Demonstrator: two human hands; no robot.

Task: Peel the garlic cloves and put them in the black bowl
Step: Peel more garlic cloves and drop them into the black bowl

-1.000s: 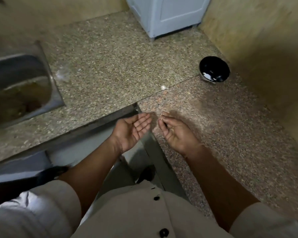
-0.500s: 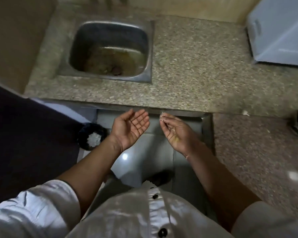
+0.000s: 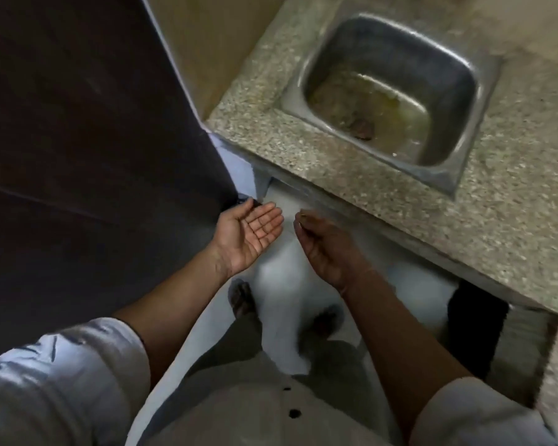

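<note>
My left hand (image 3: 248, 235) is held palm up with straight fingers and nothing in it, over the floor in front of the counter. Just to its right, my right hand (image 3: 327, 249) has thumb and fingertips pinched together on a tiny pale scrap, apparently garlic skin (image 3: 301, 216); blur hides its shape. The hands are a short gap apart and do not touch. Neither the black bowl nor any garlic clove is in view.
A speckled stone counter (image 3: 512, 204) runs across the upper right, with a steel sink (image 3: 384, 91) holding murky water and debris. A dark panel (image 3: 78, 123) fills the left. My feet stand on the pale floor (image 3: 281, 284) below the hands.
The view has swung left: the black bowl and the clove on the counter have left the frame, and the sink now sits at upper right. Both hands keep the same pose.
</note>
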